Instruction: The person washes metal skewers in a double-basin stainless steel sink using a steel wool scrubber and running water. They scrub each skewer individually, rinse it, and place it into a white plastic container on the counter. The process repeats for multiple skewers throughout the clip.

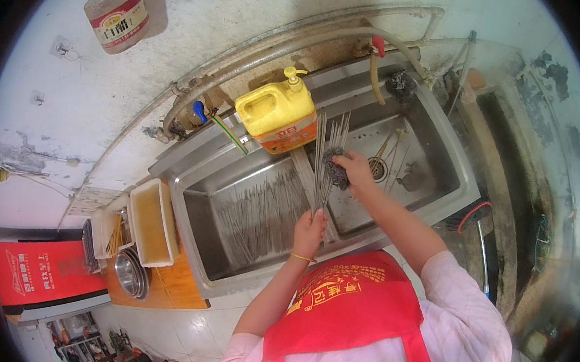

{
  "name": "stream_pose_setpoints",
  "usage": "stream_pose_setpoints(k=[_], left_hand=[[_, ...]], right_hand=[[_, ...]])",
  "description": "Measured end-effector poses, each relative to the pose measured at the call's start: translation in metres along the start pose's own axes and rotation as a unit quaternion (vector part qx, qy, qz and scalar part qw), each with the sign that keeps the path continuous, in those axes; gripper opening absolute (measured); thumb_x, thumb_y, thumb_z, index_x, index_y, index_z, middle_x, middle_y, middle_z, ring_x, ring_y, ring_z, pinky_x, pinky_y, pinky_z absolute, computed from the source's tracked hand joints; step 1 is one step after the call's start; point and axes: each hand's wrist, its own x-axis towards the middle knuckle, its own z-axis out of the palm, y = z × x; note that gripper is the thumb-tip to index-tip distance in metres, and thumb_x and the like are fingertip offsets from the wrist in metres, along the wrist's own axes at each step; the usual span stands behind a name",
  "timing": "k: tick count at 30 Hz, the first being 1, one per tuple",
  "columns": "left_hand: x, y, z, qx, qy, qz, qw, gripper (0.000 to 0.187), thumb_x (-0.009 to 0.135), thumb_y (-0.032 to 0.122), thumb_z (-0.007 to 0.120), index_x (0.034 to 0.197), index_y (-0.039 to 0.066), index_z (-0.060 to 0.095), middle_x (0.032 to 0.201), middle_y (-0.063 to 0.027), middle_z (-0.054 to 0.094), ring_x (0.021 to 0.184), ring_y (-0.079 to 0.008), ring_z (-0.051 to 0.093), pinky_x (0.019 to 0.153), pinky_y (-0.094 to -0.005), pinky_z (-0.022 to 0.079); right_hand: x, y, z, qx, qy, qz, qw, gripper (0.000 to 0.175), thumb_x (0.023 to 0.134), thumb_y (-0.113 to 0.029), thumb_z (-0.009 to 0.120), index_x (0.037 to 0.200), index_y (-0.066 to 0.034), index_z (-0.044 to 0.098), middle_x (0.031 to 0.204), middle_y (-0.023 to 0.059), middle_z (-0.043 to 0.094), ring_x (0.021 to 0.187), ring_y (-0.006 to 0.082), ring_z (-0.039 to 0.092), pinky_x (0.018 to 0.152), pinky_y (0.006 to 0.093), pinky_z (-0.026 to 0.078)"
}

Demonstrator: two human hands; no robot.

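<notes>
My left hand (pixel 309 233) grips a bundle of thin metal skewers (pixel 319 153) by their lower ends, fanned upward over the divider of the double steel sink (pixel 298 164). In my right hand (pixel 356 171) is a steel wool scourer (pixel 335 168), pressed against the skewers about midway along. Many more metal skewers (pixel 262 219) lie side by side in the left basin. A few sticks (pixel 386 145) rest near the drain (pixel 377 169) of the right basin, beside a dark flat scrap (pixel 414 177).
A yellow pump jug (pixel 275 109) stands at the sink's back, between a blue-handled tap (pixel 201 112) and a red-handled tap (pixel 378 46). Another scourer (pixel 401 84) sits in the back right corner. Left are a tub of yellowish liquid (pixel 151 221) and stacked metal bowls (pixel 131 272). A brush (pixel 469 216) is at right.
</notes>
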Motion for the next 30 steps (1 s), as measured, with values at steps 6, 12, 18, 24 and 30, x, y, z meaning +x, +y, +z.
stream_pose_setpoints(k=[6,12,18,24,30], left_hand=[[0.009,-0.002,-0.005,-0.028,-0.011,-0.018,0.999,0.027,0.092,0.03,0.05,0.081,0.006,0.052,0.062,0.0027,0.046,0.051,-0.0046,0.039,0.045,-0.0195,0.032],[0.002,-0.001,-0.001,0.031,-0.01,-0.012,0.999,0.028,0.092,0.031,0.05,0.08,0.006,0.052,0.062,0.0027,0.046,0.05,-0.0047,0.039,0.044,-0.0199,0.032],[0.002,0.005,-0.002,0.017,-0.019,-0.018,1.0,0.029,0.092,0.031,0.05,0.079,0.005,0.052,0.062,0.0022,0.047,0.051,-0.0046,0.04,0.044,-0.0202,0.033],[-0.009,-0.015,-0.007,0.026,-0.022,-0.013,0.999,0.027,0.091,0.03,0.05,0.08,0.005,0.052,0.06,0.0032,0.045,0.05,-0.0045,0.038,0.044,-0.0204,0.032],[-0.022,-0.031,-0.026,0.059,-0.041,-0.026,0.997,0.028,0.091,0.032,0.05,0.082,0.006,0.051,0.06,0.004,0.044,0.049,-0.0041,0.037,0.043,-0.0196,0.032]], right_hand=[[-0.013,-0.02,0.012,-0.073,-0.004,0.07,0.995,0.025,0.073,-0.009,0.062,0.093,0.0068,0.06,0.078,0.0088,0.062,0.067,0.0148,0.058,0.06,0.0288,0.047],[-0.003,-0.037,0.007,0.018,0.052,-0.013,0.998,0.032,0.074,-0.008,0.064,0.099,0.0083,0.056,0.085,0.0108,0.061,0.073,0.0188,0.059,0.067,0.027,0.047],[-0.006,0.007,-0.007,-0.049,0.002,-0.007,0.999,0.017,0.077,-0.009,0.061,0.09,0.002,0.06,0.077,0.0057,0.061,0.065,0.0135,0.056,0.06,0.0264,0.044],[0.106,-0.037,-0.059,-0.007,0.059,-0.072,0.996,0.026,0.072,-0.014,0.065,0.088,0.0058,0.059,0.081,0.0108,0.06,0.071,0.0177,0.057,0.064,0.0285,0.044],[0.139,-0.103,-0.119,0.116,0.121,-0.115,0.979,0.034,0.08,-0.013,0.064,0.104,0.0073,0.052,0.103,0.0133,0.058,0.098,0.0208,0.053,0.084,0.0312,0.04]])
